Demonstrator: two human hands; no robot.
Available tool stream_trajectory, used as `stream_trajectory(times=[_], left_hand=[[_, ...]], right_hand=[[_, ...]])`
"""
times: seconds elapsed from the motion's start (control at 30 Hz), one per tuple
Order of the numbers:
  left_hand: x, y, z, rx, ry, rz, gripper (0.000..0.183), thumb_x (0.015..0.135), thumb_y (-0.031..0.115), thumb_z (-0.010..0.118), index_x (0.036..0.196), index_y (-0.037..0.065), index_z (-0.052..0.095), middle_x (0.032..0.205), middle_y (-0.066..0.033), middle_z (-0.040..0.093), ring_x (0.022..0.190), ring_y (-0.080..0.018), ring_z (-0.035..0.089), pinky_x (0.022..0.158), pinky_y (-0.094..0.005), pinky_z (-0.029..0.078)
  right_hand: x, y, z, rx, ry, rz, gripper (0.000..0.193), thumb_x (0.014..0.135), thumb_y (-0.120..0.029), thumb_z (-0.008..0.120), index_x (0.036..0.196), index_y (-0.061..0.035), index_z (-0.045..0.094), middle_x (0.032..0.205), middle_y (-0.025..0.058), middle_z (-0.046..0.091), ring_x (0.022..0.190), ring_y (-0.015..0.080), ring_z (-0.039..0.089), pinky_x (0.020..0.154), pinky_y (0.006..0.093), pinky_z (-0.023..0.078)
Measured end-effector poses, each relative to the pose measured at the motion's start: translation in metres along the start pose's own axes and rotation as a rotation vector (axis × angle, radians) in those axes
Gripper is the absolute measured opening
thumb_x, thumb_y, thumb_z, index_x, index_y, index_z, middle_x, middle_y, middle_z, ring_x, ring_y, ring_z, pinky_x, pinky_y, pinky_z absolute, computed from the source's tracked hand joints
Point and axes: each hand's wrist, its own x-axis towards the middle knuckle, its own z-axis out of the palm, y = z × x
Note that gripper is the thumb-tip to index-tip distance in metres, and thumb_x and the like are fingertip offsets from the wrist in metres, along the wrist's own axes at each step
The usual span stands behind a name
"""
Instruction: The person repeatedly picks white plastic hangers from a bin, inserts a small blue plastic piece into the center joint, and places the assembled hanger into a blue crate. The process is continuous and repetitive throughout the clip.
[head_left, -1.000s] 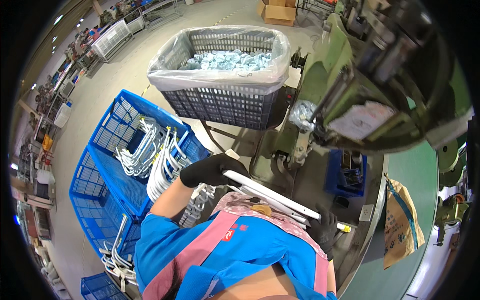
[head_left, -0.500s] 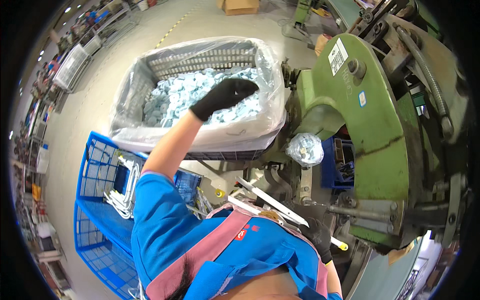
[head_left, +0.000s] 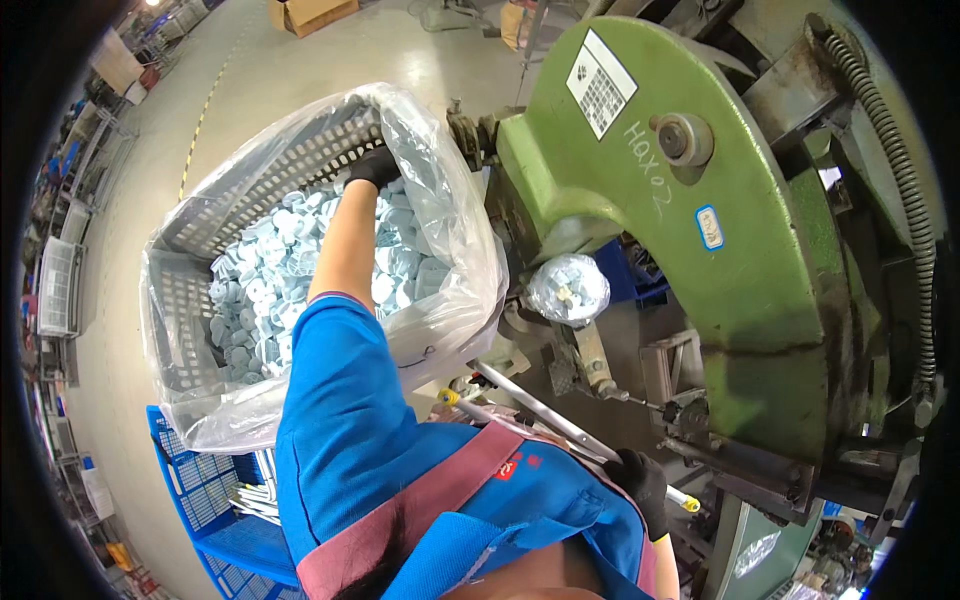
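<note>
My left hand (head_left: 373,167), in a black glove, reaches down at the far right corner of a large crate (head_left: 275,172) lined with clear plastic. Pale blue-grey plastic pieces (head_left: 262,292) are heaped inside it, just below the hand. Its fingers point away and are mostly hidden, so any grip cannot be seen. Against my body at the lower right, my right hand (head_left: 640,488), also black-gloved, is closed around a white tube (head_left: 545,411) that slants across my front. A yellow cap (head_left: 690,504) sits on the end beyond that hand. Another yellow cap (head_left: 447,397) shows at the near left.
A big green machine (head_left: 690,250) with a curved arm fills the right side. Beside it sits a plastic-wrapped cup (head_left: 567,290) of small pieces. At the lower left stands a blue basket (head_left: 240,541) with white tubes (head_left: 257,500). A cardboard box (head_left: 315,12) lies far back.
My left hand has gone from above the heap down to the crate's far right corner. The view has turned and come nearer to the crate and machine. My right hand keeps hold of the tube.
</note>
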Motion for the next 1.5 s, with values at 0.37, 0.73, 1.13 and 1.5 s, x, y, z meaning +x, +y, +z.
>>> stream_trajectory(times=[0.37,0.73,1.13,1.5], left_hand=[[-0.165,0.023,-0.026,-0.345,-0.425,0.176,0.041,0.094,0.034,0.054,0.129,0.012,0.056,0.117,-0.0040,0.057,0.089,-0.0125,0.053,0.079,-0.0269,0.045],[-0.246,0.018,-0.034,-0.716,-0.127,0.131,0.034,0.094,0.020,0.056,0.120,-0.001,0.051,0.088,-0.0083,0.063,0.078,-0.0154,0.060,0.071,-0.0300,0.049],[-0.258,0.015,-0.007,-1.047,-0.114,-0.078,0.052,0.076,0.001,0.070,0.122,0.000,0.046,0.109,-0.0130,0.063,0.105,-0.0233,0.061,0.090,-0.0325,0.048],[-0.265,0.016,-0.006,-0.746,-0.112,0.116,0.031,0.087,0.016,0.064,0.115,0.005,0.055,0.104,-0.0050,0.063,0.097,-0.0149,0.057,0.088,-0.0275,0.043]], right_hand=[[0.013,0.010,0.013,0.010,-0.055,-0.213,0.018,0.067,-0.017,0.068,0.084,-0.0137,0.067,0.097,0.0079,0.062,0.080,0.0279,0.061,0.063,0.0393,0.048],[0.049,0.011,0.028,-0.206,0.055,-0.656,0.003,0.072,-0.018,0.063,0.073,-0.0167,0.061,0.081,0.0036,0.057,0.073,0.0235,0.059,0.059,0.0367,0.047],[0.032,0.023,0.030,-0.093,0.049,-0.613,0.006,0.068,-0.013,0.063,0.073,-0.0153,0.062,0.075,0.0055,0.057,0.068,0.0253,0.059,0.056,0.0368,0.047],[0.018,0.030,0.034,-0.095,0.067,-0.515,0.008,0.069,-0.018,0.064,0.078,-0.0178,0.066,0.076,0.0052,0.057,0.070,0.0249,0.060,0.058,0.0372,0.048]])
